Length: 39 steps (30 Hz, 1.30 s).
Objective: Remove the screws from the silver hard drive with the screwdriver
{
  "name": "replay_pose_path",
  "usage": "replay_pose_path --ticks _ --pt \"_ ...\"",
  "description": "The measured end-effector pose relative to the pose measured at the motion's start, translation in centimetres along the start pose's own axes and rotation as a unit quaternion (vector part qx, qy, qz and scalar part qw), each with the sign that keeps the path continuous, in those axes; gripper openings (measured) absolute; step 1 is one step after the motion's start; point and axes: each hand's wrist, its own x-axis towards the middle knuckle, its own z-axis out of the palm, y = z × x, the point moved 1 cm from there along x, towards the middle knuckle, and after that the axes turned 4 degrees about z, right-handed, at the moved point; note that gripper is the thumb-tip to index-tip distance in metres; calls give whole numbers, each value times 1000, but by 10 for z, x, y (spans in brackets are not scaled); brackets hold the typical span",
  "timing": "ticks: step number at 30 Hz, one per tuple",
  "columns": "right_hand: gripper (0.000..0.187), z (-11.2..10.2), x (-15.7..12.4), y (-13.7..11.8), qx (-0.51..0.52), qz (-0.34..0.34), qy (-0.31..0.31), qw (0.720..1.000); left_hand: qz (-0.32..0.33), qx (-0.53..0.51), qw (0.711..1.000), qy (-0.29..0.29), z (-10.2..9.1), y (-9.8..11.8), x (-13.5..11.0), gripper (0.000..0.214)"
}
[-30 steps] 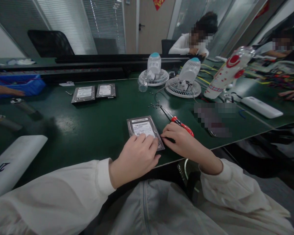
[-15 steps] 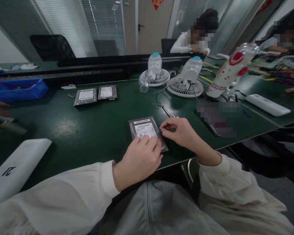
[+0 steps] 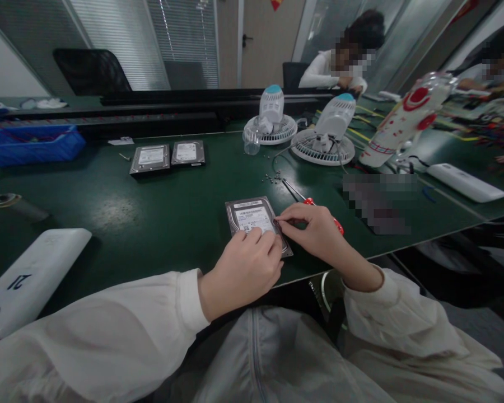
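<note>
A hard drive with a white label lies flat on the green table before me. Over its near part, my left hand is closed, its curled fingers gripping the drive; the fingertips are partly hidden. My right hand pinches thumb and forefinger together at the drive's right edge. Whatever is between those fingertips is too small to name. Just beyond and partly behind the right hand lies a screwdriver with a red handle. Several tiny screws are scattered past its tip.
Two more hard drives, one beside the other, lie further back. Two white fans and a clear cup stand behind the screws. A blue bin and a white device are left; a patterned bottle is right.
My right thumb and forefinger have come together against the drive's edge. More of the red screwdriver handle shows. Another person's hand at the far left has gone from view. The view has shifted slightly.
</note>
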Motion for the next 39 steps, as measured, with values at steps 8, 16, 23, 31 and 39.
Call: replay_pose_path --ticks 8,16,23,31,39 --pt "12 1 -1 0 -19 -32 19 999 3 -1 1000 8 0 0 0 35" --pt "15 5 -1 3 69 41 2 997 2 -4 1000 9 0 1 0 33" --pt "16 5 2 -3 137 135 -3 981 7 -3 1000 13 1 0 1 33" --pt "30 7 8 2 278 252 -34 926 6 -5 1000 6 0 0 1 32" --pt "40 6 12 2 286 285 -58 913 6 -9 1000 6 0 -1 1 32"
